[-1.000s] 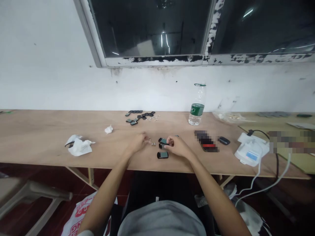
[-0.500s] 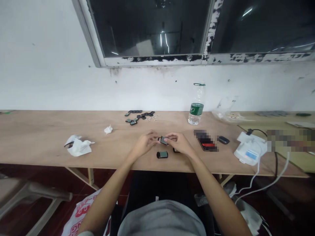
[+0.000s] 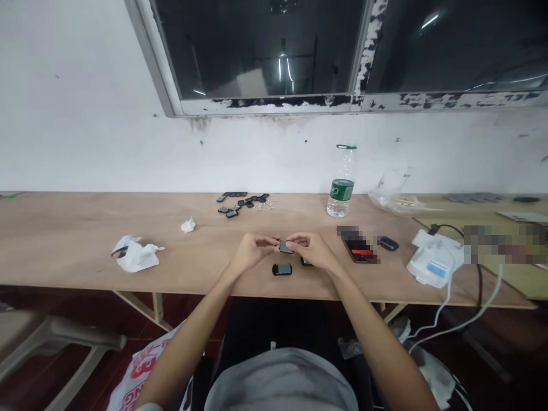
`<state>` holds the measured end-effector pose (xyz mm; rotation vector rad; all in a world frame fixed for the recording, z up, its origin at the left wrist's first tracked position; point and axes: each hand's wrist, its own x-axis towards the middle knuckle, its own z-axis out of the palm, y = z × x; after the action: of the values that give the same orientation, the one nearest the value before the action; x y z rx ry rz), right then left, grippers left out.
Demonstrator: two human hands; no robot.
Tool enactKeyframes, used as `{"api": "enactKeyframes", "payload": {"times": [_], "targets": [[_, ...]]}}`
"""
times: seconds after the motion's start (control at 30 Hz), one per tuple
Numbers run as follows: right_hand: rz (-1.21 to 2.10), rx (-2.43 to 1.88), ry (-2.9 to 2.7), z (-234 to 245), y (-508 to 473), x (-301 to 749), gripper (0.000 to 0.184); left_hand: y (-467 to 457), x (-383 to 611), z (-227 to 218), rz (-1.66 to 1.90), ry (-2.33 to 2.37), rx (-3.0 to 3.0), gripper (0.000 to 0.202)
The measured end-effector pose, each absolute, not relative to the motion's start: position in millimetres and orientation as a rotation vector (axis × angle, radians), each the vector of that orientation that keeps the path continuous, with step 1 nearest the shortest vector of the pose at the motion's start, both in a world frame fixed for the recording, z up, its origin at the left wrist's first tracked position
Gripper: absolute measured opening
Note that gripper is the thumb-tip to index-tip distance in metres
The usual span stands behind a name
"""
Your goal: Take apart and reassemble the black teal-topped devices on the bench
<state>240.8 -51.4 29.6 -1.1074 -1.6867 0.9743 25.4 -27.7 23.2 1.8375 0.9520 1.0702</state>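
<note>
Between my two hands, just above the table, is a small flat black casing (image 3: 285,247) with a grey-green face. My right hand (image 3: 315,250) pinches it from the right, thumb on its face. My left hand (image 3: 253,252) has its fingers closed at the casing's left end; whether they also hold something tiny cannot be made out. A similar black casing with a green panel (image 3: 282,269) lies flat below my hands. Another dark casing (image 3: 305,261) shows partly from under my right hand.
Several black casings (image 3: 257,199) and tiny white pieces (image 3: 263,206) lie at the back. A water bottle (image 3: 341,197), phone (image 3: 360,251), black oval object (image 3: 389,244) and white corded box (image 3: 434,265) are to the right. Crumpled tissues (image 3: 139,257) lie left.
My left fingers have drawn closer together at the casing's left end. The casing has shifted slightly and tilted; my right hand keeps its grip on it.
</note>
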Motion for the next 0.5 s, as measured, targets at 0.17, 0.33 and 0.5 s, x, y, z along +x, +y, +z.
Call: {"api": "enactKeyframes", "payload": {"times": [0.17, 0.33, 0.5], "targets": [[0.973, -1.085, -1.739, 27.6, -51.1, 239.3, 0.028, -26.3, 28.7, 19.6, 1.042, 0.916, 1.591, 0.032], [0.92, -1.092, -1.765, 15.6, -43.6, 236.5, 0.025, -23.6, 26.5, 21.7, 0.976, 0.944, 1.781, 0.032], [0.672, -1.214, -1.88, 2.0, -34.9, 236.3, 0.022, -12.4, 15.8, 19.8, 1.014, 1.061, 1.939, 0.033]]}}
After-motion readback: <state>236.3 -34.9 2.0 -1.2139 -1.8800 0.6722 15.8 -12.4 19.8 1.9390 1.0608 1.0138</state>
